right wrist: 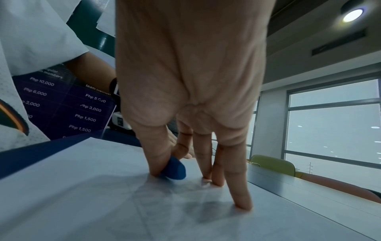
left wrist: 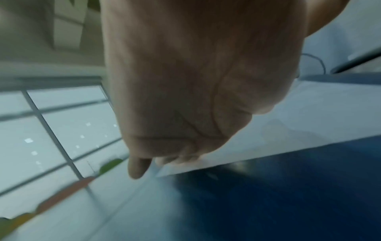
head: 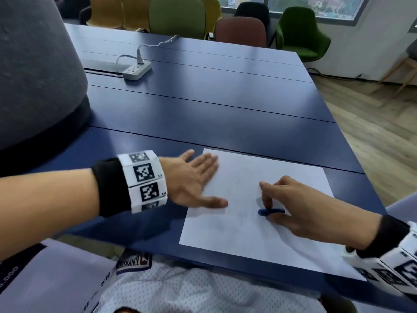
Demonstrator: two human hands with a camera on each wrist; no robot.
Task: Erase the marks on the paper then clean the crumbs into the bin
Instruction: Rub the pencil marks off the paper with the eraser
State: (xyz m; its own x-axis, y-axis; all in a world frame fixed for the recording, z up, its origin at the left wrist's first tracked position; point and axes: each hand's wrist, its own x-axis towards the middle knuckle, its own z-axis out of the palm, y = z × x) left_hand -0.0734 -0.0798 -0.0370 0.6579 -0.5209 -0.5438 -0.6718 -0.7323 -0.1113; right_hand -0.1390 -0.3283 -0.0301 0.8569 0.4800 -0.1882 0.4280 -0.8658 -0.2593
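A white sheet of paper (head: 243,224) lies on the blue table (head: 203,105) near its front edge. Faint grey pencil marks show on the paper (right wrist: 164,203) in the right wrist view. My right hand (head: 291,204) pinches a small blue eraser (head: 269,211) between thumb and index finger and holds it down on the sheet; the eraser (right wrist: 175,169) touches the paper. My left hand (head: 198,181) lies flat with straight fingers on the sheet's upper left corner, pressing it down. The left wrist view shows the palm (left wrist: 175,97) over the paper's edge (left wrist: 226,161).
A large grey rounded object (head: 33,71) stands at the table's left. A white power strip (head: 137,70) with a cable sits further back. Coloured chairs (head: 300,32) line the far side. A printed purple sheet (head: 45,269) lies on my lap.
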